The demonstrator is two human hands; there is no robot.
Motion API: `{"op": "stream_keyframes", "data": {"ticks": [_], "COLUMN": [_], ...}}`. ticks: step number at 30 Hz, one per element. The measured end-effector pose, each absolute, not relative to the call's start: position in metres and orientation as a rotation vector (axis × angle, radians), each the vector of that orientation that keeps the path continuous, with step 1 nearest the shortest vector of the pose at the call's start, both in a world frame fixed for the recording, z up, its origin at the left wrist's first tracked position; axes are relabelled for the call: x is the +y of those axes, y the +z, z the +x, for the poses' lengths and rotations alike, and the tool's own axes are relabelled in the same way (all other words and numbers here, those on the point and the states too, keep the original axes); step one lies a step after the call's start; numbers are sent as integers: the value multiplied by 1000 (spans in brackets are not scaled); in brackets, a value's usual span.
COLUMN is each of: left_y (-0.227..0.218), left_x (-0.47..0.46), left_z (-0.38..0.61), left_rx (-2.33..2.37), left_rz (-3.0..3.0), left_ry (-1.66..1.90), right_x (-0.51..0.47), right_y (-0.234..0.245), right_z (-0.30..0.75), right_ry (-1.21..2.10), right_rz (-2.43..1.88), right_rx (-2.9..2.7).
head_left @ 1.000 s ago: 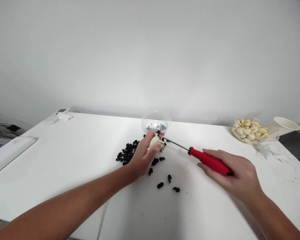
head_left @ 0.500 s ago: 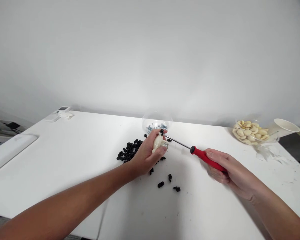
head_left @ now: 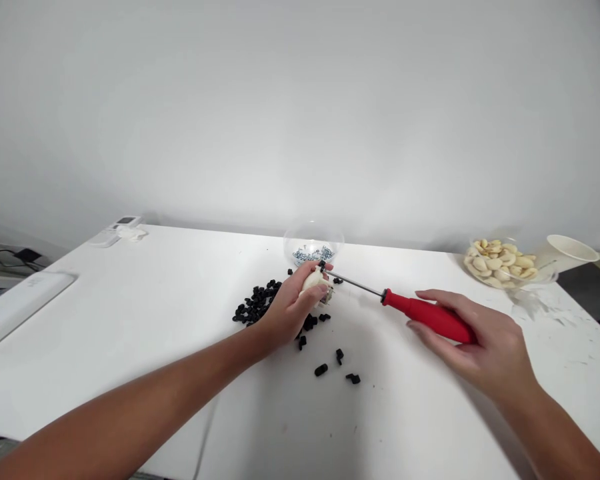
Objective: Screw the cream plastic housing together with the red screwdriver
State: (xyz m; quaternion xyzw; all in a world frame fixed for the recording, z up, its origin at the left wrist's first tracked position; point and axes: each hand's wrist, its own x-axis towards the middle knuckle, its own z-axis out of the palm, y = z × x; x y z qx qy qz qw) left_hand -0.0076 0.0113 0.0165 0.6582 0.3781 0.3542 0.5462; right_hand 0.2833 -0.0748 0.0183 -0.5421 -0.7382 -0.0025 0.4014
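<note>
Screwdriver (head_left: 429, 315) in right hand's (head_left: 480, 340) grip meets white part (head_left: 314, 283) in left hand's (head_left: 287, 313), well off table edge (head_left: 220, 231).

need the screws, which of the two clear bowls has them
The clear bowl beyond the left hand; the other bowl, further right, holds pale pieces.

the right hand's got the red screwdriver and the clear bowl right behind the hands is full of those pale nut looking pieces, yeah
Not quite: the clear bowl behind the hands holds small silvery screws, not the pale pieces. The pale pieces sit in the other clear bowl off to the right, as the head view shows. The right hand does have the red screwdriver.
</note>
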Motion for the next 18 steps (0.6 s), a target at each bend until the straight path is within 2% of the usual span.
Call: {"op": "stream_keyframes", "data": {"ticks": [4, 7, 9, 13, 16, 18], "left_y": [14, 13, 12, 11, 9, 8], "left_x": [12, 12, 13, 14, 11, 8], "left_z": [-8, -8, -9, -10, -10, -11], "left_rx": [941, 903, 905, 934, 860, 803], "left_rz": [1532, 1581, 1623, 1691, 1752, 1818], "left_ry": [872, 868, 847, 818, 870, 931], "right_x": [-78, -79, -78, -70, -64, -62], "right_y": [18, 20, 22, 27, 27, 26], "right_z": [279, 278, 277, 276, 280, 284], "right_ry": [-22, 128, 357, 1056, 1535, 1723], "right_rz": [-1370, -1440, -1551, -1726, -1538, -1408], "right_rx": [-1926, -1848, -1717, -1270, -1015, -927]}}
